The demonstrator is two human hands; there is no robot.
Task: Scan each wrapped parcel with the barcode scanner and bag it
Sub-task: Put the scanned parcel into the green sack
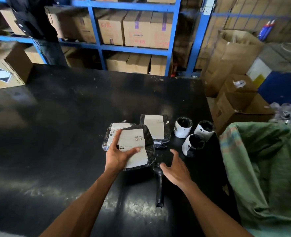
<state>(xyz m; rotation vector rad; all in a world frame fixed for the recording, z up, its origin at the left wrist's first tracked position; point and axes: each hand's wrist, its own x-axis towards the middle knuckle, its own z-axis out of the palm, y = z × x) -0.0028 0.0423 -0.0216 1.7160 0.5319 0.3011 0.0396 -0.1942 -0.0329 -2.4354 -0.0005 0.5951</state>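
Observation:
My left hand (118, 154) grips a flat black-wrapped parcel (138, 147) with a white barcode label, lifted over another flat parcel (113, 128). A third flat parcel (156, 130) lies just behind them. Three small round black parcels with white labels (183, 127) (204, 130) (192, 146) stand to the right. My right hand (175, 170) hovers open over the black barcode scanner (159, 187), which lies on the black table (64, 117). A green woven bag (267, 168) stands open at the table's right edge.
Blue shelving (134, 48) stacked with cardboard boxes fills the back. A cardboard box (6, 69) sits on the table's far left corner. Open cartons (237, 103) and a blue bin (281, 88) stand on the floor at right. A person in dark clothes (37, 26) stands behind the table.

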